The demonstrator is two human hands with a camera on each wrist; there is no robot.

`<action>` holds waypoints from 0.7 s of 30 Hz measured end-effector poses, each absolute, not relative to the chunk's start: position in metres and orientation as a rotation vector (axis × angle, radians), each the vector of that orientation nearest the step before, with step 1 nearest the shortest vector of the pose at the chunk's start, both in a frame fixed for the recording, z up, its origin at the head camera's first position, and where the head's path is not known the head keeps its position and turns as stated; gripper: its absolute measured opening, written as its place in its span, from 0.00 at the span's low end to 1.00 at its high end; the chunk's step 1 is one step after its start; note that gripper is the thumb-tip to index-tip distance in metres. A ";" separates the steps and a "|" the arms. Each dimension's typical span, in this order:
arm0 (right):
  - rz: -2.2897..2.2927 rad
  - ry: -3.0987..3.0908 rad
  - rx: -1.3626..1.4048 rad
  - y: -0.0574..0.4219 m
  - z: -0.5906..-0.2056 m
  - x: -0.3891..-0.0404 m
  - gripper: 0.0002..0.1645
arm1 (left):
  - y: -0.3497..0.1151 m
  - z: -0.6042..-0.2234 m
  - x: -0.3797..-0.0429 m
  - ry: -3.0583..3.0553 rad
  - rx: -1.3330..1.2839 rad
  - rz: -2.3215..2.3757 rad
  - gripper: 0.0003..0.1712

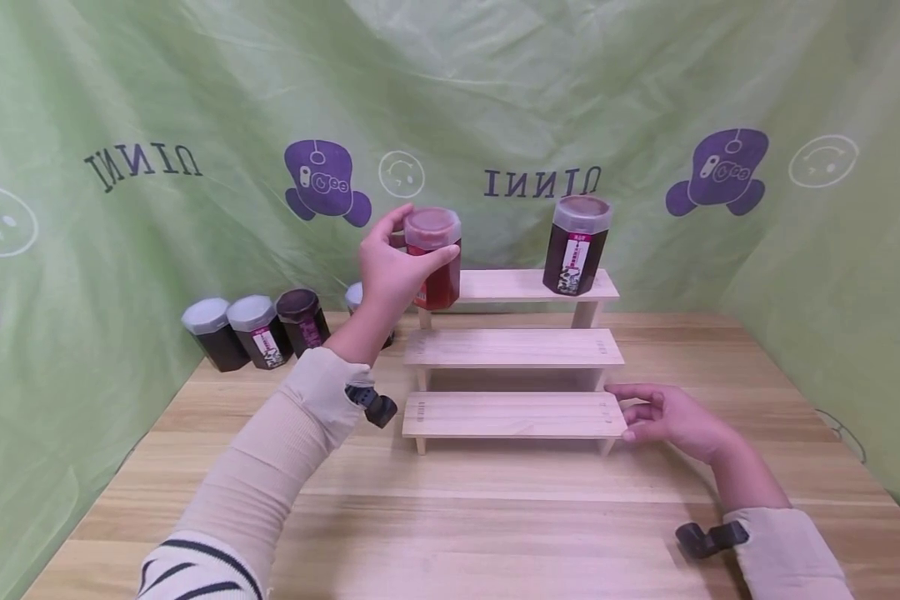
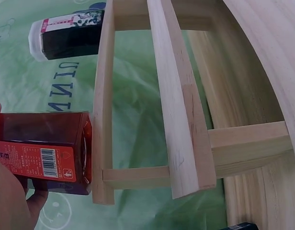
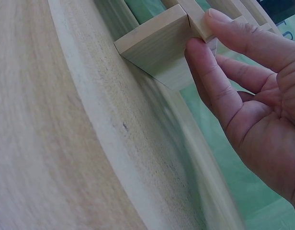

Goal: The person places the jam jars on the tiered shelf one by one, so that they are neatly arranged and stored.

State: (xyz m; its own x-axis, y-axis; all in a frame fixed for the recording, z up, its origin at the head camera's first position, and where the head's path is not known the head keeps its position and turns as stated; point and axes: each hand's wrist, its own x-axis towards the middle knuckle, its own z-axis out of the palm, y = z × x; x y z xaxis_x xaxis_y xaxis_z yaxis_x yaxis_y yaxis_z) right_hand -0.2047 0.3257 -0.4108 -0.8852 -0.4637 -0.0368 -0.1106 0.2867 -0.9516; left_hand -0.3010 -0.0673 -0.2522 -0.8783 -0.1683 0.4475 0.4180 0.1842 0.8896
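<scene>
My left hand [image 1: 401,262] grips a red jar [image 1: 441,279] with a frosted lid, thumb and fingers around its upper part. The jar stands upright at the left end of the top step of a three-step wooden display stand [image 1: 513,415]; in the left wrist view its base [image 2: 85,153] meets the top board's edge. A dark jar [image 1: 576,250] with a white and pink label stands on the same step's right end. My right hand [image 1: 671,421] pinches the right end of the lowest step, thumb [image 3: 248,36] and a finger on the board's corner.
Several dark jars [image 1: 258,337] stand on the wooden table [image 1: 450,533] left of the stand, one partly hidden behind my left wrist. A green printed cloth [image 1: 450,100] hangs behind and along both sides.
</scene>
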 end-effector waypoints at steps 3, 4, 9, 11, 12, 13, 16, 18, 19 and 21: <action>-1.622 2.261 -0.517 0.326 -0.411 -0.205 0.46 | -0.063 -0.251 -0.306 -2.031 -0.237 -1.734 0.48; -1.621 2.262 -0.515 0.326 -0.411 -0.205 0.46 | -0.062 -0.251 -0.307 -2.037 -0.235 -1.729 0.48; -1.621 2.261 -0.520 0.326 -0.411 -0.205 0.46 | -0.057 -0.252 -0.315 -2.050 -0.235 -1.714 0.47; -1.627 2.251 -0.524 0.326 -0.411 -0.206 0.46 | -0.055 -0.253 -0.318 -2.049 -0.237 -1.713 0.48; -1.630 2.246 -0.526 0.326 -0.412 -0.206 0.46 | -0.054 -0.253 -0.320 -2.052 -0.235 -1.714 0.48; -1.631 2.243 -0.529 0.326 -0.412 -0.206 0.46 | -0.054 -0.253 -0.320 -2.055 -0.234 -1.715 0.48; -1.635 2.240 -0.525 0.326 -0.413 -0.207 0.46 | -0.051 -0.253 -0.323 -2.067 -0.230 -1.724 0.48; -1.638 2.238 -0.529 0.326 -0.413 -0.207 0.46 | -0.050 -0.252 -0.324 -2.076 -0.227 -1.731 0.48; -1.641 2.233 -0.532 0.326 -0.413 -0.207 0.46 | -0.049 -0.252 -0.325 -2.079 -0.228 -1.733 0.48; -1.647 2.220 -0.544 0.327 -0.414 -0.207 0.45 | -0.049 -0.253 -0.327 -2.078 -0.236 -1.738 0.48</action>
